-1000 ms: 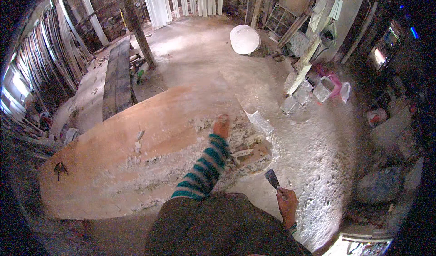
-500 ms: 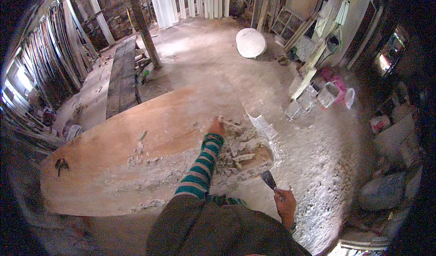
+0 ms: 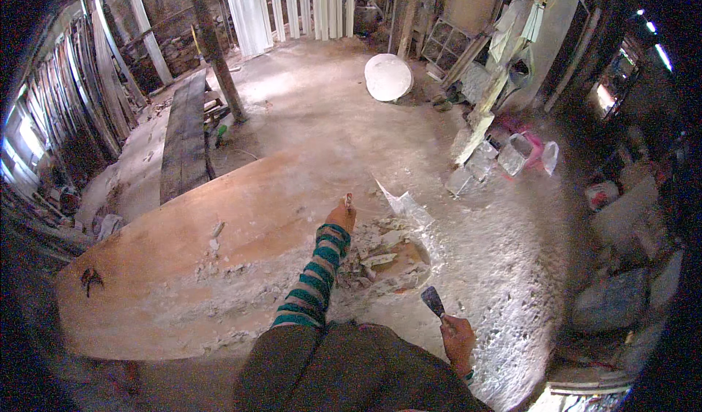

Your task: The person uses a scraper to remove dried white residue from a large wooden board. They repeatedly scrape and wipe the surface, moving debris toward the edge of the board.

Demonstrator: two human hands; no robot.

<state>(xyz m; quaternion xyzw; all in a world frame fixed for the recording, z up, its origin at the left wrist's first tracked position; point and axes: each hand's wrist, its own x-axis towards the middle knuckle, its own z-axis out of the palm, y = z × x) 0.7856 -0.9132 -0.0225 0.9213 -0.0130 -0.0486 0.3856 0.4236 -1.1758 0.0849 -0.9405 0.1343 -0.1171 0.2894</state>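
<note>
My right hand [image 3: 458,341] grips a putty knife [image 3: 433,301], its flat dark blade pointing up and to the left. Stretched forward in a teal-striped sleeve, my left hand [image 3: 342,214] is closed; whatever its fingers hold, if anything, is too small to name. It is over a large orange-brown board [image 3: 157,247] with a rounded left end, dusted with white powder. Beside that hand, broken whitish flakes [image 3: 380,259] are heaped on the board's right part. More crumbs run leftward along its near side. A pale, torn sheet-like piece [image 3: 406,206] is just right of the heap.
A rough white mound [image 3: 504,288] borders the board on the right. Further off are a round white container [image 3: 388,78], a wooden post [image 3: 217,54] and a dark plank [image 3: 184,145]. Clear plastic containers [image 3: 514,155] and pink plastic [image 3: 535,151] stand at right.
My left hand has lifted away from the flakes with its fingers drawn together, uncovering more of the heap. The right hand keeps the putty knife nearly in place. The view has shifted slightly.
</note>
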